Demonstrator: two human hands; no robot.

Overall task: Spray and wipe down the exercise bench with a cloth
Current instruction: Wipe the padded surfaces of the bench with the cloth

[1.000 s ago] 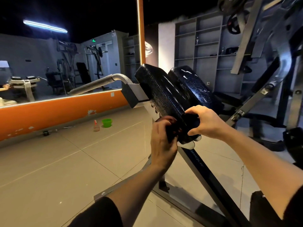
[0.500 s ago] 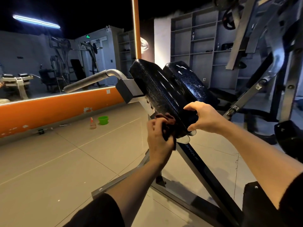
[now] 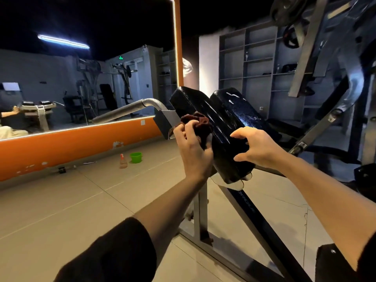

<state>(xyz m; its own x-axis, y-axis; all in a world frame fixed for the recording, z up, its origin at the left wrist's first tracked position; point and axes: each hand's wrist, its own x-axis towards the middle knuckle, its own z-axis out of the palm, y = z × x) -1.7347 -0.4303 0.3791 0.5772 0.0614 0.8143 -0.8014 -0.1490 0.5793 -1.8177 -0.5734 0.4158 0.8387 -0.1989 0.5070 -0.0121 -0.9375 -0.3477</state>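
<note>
Glossy textured pad [image 3: 227, 127], soft cloth [image 3: 196, 122]

two black bench pads [image 3: 205, 119], one cloth [image 3: 196, 121], one spray bottle [image 3: 123, 161], one green bucket [image 3: 136, 157]

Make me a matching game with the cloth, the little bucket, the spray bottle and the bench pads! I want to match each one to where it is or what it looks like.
Things:
1. cloth
2. bucket
3. spray bottle
4. bench pads

Descriptions:
A. green, on the floor by the orange wall
B. black and shiny, tilted on the metal frame
C. dark red, bunched in the left hand
D. orange-tinted, standing on the floor next to the green thing

Pairs: 1-C, 2-A, 3-D, 4-B
</note>
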